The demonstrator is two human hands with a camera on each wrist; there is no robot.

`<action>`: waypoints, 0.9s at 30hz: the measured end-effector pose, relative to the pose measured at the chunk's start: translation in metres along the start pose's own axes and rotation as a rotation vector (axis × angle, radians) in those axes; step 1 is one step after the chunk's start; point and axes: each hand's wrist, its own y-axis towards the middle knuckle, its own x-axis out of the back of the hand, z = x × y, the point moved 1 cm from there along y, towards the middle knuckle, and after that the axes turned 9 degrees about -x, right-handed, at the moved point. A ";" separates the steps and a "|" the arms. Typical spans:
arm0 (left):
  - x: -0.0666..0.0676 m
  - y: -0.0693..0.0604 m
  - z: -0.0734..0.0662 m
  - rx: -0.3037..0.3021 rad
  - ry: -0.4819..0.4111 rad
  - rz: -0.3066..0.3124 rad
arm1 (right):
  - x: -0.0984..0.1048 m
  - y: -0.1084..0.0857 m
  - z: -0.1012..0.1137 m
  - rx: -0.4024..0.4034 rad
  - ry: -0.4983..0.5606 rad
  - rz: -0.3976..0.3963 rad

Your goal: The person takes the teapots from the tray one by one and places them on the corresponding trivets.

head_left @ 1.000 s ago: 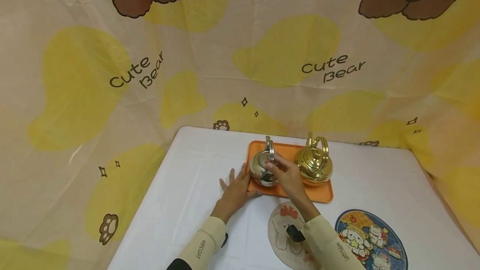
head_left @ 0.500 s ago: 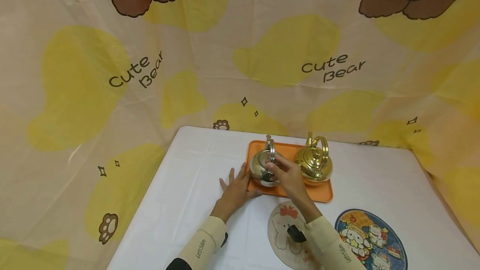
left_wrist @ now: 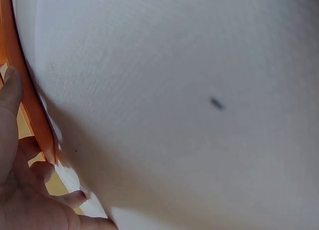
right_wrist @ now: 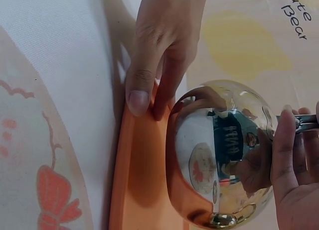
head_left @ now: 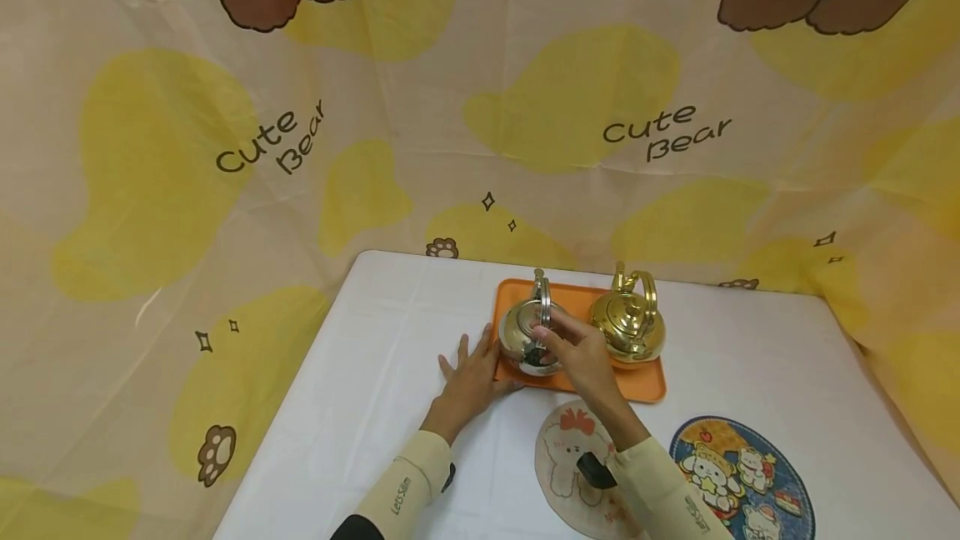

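Observation:
A shiny silver teapot [head_left: 517, 336] with a tall arched handle is at the left end of an orange tray [head_left: 577, 298]. My right hand [head_left: 585, 357] grips its handle with thumb and fingers, seen close up in the right wrist view as the hand [right_wrist: 299, 190] beside the round body. Whether the teapot's base touches the tray, I cannot tell. My left hand [head_left: 468, 390] lies at the tray's near left corner, fingers spread, thumb and index touching the rim. To the right on the same tray stands a gold teapot [head_left: 626, 327].
A round cream mat [head_left: 555, 448] with a bunny print lies in front of the tray, partly under the right forearm. Right of it is a blue round mat [head_left: 783, 473] with cartoon figures. A patterned cloth [head_left: 420, 107] hangs behind the white table [head_left: 405, 315].
The silver teapot and the right hand have shifted very slightly rightward, its spout leaning a touch to the right. The left hand, the tray and the gold teapot stay put.

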 end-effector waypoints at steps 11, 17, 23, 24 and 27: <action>0.001 0.000 0.000 -0.001 -0.035 -0.016 | 0.003 -0.011 0.008 0.033 -0.006 0.002; 0.002 0.000 0.000 -0.008 -0.017 -0.011 | 0.005 -0.019 0.012 0.057 -0.032 -0.005; 0.003 0.000 0.000 -0.015 -0.013 -0.027 | 0.006 -0.025 0.012 0.077 -0.039 0.001; 0.004 0.000 0.000 -0.017 -0.010 -0.028 | 0.006 -0.026 0.011 0.077 -0.034 0.002; 0.004 0.000 0.000 -0.021 -0.005 -0.027 | 0.007 -0.029 0.010 0.074 -0.014 0.001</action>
